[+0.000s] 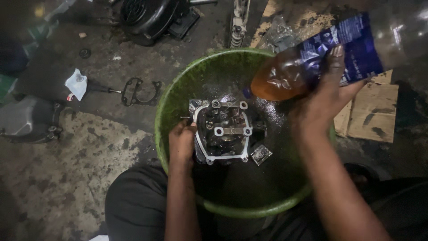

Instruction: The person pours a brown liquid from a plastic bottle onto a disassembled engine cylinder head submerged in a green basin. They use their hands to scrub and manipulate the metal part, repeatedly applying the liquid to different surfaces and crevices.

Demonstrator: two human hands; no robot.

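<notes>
A green plastic basin (178, 85) sits on the floor between my knees. Inside it lies a metal engine cylinder head (223, 130) with a pale gasket edge. My left hand (182, 142) grips the left side of that head. My right hand (323, 100) holds a clear plastic bottle (307, 62) with a blue label, tipped mouth-down over the basin. Amber liquid fills the bottle's lower end above the head. A small square metal part (261, 154) lies in the basin beside the head.
A flat dark gasket (140, 92) and a white rag (76, 84) lie on the stained concrete at left. A black engine cover (151, 15) sits at the top. Cardboard (372, 114) lies at right, and a grey metal casing (26, 119) at far left.
</notes>
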